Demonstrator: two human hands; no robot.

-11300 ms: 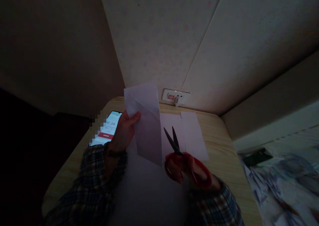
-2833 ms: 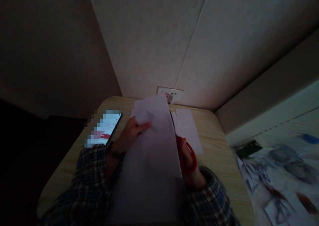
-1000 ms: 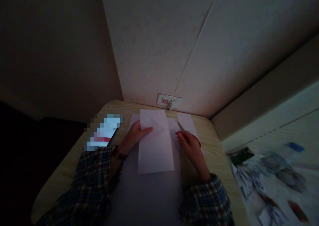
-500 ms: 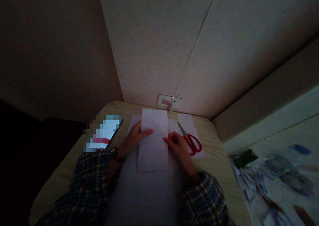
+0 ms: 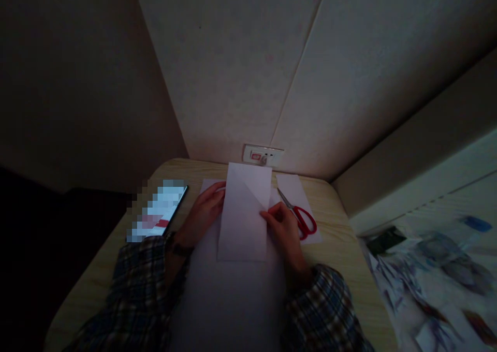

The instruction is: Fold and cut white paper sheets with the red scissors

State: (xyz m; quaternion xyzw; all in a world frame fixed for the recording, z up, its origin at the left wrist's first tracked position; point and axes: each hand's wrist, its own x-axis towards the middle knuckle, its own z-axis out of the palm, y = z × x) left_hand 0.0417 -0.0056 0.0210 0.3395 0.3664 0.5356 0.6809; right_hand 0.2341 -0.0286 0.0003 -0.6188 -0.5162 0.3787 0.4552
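A narrow white sheet of paper (image 5: 245,222) is held raised, with a faint diagonal line near its upper right. My right hand (image 5: 282,228) pinches its right edge between thumb and fingers. At the left edge my left hand (image 5: 205,209) holds it, the fingertips partly hidden behind the paper. Beneath both hands lies a larger white sheet (image 5: 233,300). Just right of my right hand rest red-handled scissors (image 5: 305,222), lying partly on another white paper piece (image 5: 291,189).
On the left of the wooden table (image 5: 337,238) lies a phone (image 5: 159,209) with a lit, blurred screen. A wall socket (image 5: 263,155) sits behind the table's back edge. Paper scraps and plastic bags (image 5: 446,253) lie to the right, beyond the table.
The raised sheet has shifted slightly right and up. My left thumb, earlier on the sheet's front, no longer shows there. A diagonal line now shows at its upper right.
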